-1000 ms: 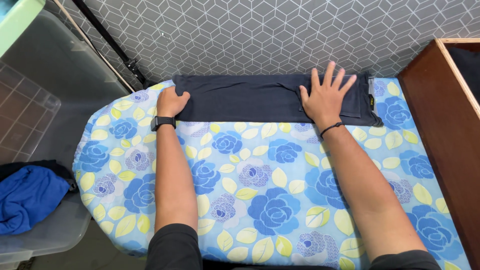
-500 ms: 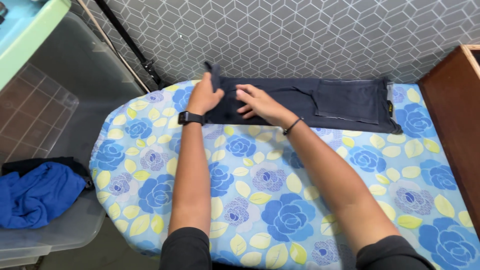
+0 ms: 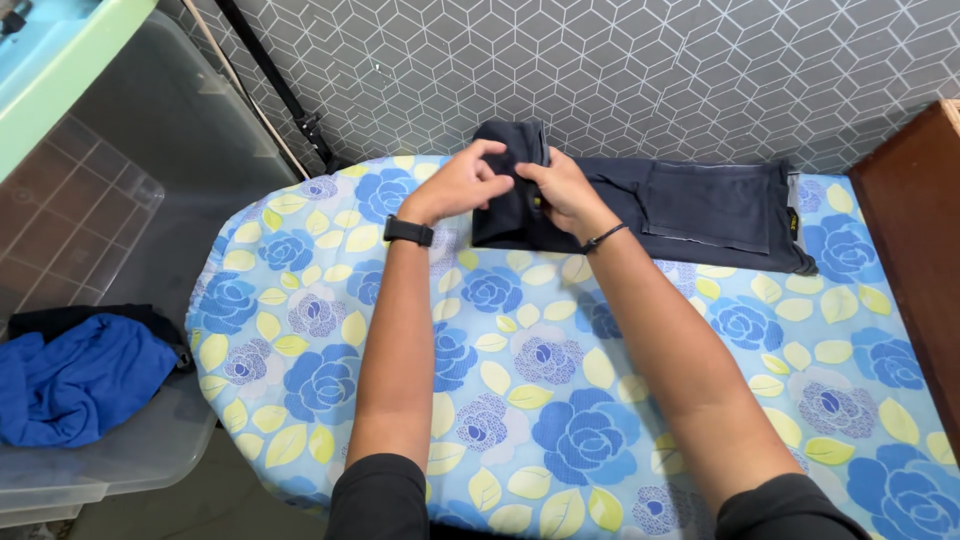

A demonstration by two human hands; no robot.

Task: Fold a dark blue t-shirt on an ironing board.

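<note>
Dark navy trousers (image 3: 700, 205) lie folded lengthwise along the far edge of an ironing board with a blue floral cover (image 3: 560, 400). My left hand (image 3: 462, 183), with a black watch on the wrist, and my right hand (image 3: 560, 188), with a thin black wristband, both grip the trousers' left end. That end is lifted and doubled over toward the right. The waist end with a back pocket rests flat at the right.
A clear plastic bin (image 3: 110, 470) at the lower left holds a blue cloth (image 3: 75, 390). A larger clear bin with a green lid stands at the upper left. A brown wooden box (image 3: 915, 230) borders the board's right side. A grey patterned wall lies behind.
My right hand left the pocket end and joined my left at the trousers' left end. Both have lifted that end and folded it toward the right.
</note>
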